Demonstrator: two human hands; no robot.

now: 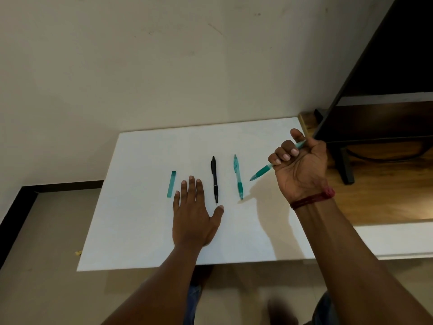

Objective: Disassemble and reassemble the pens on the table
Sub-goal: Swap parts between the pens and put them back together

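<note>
Teal pen (262,171) in right hand (302,170); left hand (192,219) flat; pen lettering unreadable.

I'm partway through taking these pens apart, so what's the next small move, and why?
Probably lift the left hand to pinch the tip end of the teal pen gripped in the right hand and twist. The left hand lies flat and free on the table; the held pen looks whole.

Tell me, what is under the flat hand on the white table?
Only the white table shows around the flat left hand. Whatever lies beneath its palm is covered.
</note>
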